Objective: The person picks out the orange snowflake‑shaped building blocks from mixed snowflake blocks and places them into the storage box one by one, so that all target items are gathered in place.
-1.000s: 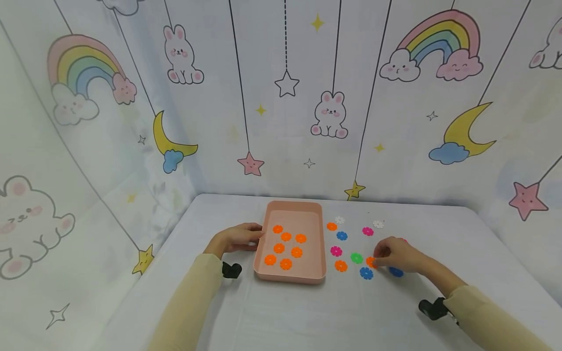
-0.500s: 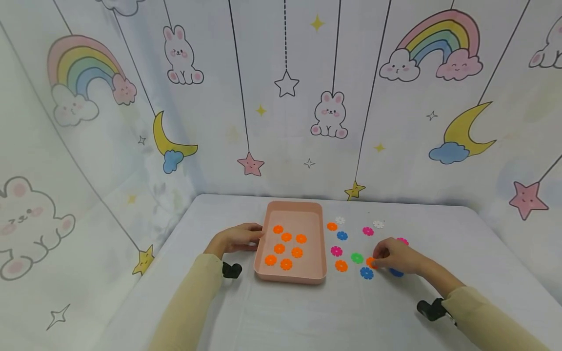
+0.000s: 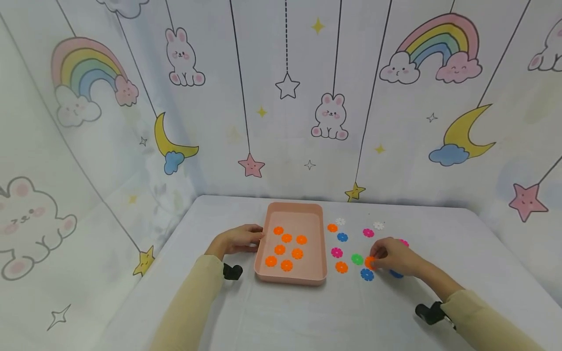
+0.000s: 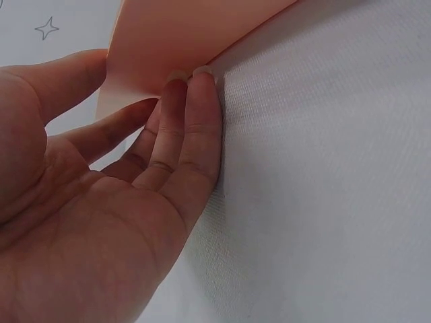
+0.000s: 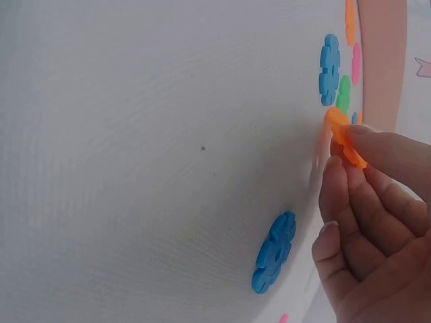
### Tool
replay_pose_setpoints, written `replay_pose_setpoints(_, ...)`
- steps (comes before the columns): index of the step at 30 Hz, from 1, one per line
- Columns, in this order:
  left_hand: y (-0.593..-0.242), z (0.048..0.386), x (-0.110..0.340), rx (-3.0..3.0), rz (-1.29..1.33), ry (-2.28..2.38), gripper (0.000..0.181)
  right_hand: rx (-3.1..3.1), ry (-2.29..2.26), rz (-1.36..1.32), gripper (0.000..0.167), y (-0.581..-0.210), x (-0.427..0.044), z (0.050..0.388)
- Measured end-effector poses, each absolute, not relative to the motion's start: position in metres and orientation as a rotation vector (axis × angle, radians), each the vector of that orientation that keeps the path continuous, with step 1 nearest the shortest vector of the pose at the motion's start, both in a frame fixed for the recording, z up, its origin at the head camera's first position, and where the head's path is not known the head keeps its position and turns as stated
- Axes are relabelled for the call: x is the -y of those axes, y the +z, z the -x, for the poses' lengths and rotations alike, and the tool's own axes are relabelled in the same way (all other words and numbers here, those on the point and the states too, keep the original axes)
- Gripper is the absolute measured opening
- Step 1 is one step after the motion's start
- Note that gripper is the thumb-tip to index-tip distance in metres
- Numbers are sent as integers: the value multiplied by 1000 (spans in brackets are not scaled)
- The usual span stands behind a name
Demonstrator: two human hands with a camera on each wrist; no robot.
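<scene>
My right hand (image 3: 397, 256) pinches an orange flower-shaped plastic disc (image 5: 345, 138) between thumb and fingers, the disc tilted just over the table. A green disc (image 3: 357, 259) and a blue disc (image 3: 367, 274) lie close to its left. Another blue disc (image 5: 274, 252) sits partly under that hand. My left hand (image 3: 239, 240) holds the left side of a pink tray (image 3: 291, 281); in the left wrist view the thumb (image 4: 74, 77) meets the rim and the fingers rest on the outer wall. Several orange discs (image 3: 287, 265) lie flat inside the tray.
Right of the tray lie more discs: orange (image 3: 341, 267), pink (image 3: 336, 252), blue (image 3: 342, 237) and white (image 3: 378, 226). A white cloth (image 3: 281, 317) covers the table. Behind it hangs a printed curtain (image 3: 285, 126) with rabbits and rainbows.
My right hand has shifted slightly left, and the orange disc in its fingers has tilted up from the table. The left hand and the tray hold their place.
</scene>
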State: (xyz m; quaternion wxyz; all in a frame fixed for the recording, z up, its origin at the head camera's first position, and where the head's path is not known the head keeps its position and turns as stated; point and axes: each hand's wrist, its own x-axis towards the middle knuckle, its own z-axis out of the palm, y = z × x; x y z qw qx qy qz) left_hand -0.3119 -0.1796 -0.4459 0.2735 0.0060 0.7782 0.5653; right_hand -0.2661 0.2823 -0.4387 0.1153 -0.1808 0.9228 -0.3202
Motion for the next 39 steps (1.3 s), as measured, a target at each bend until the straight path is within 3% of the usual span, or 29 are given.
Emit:
replay_pose_setpoints(9, -446, 312, 180, -2098, -17, 1517, 50, -2696, -968, 598, 7, -431, -282, 271)
replay_pose_setpoints(17, -444, 310, 180, -2089, -27, 1519, 50, -2687, -1046, 667, 12, -412, -265, 282)
replay_pose_setpoints(27, -444, 312, 178, -2100, 16, 1519, 53, -2698, -1124, 699, 16, -383, -220, 297)
replay_pose_setpoints(39, -447, 313, 179, -2094, 23, 1521, 53, -2695, -1171, 618, 11, -377, -160, 316)
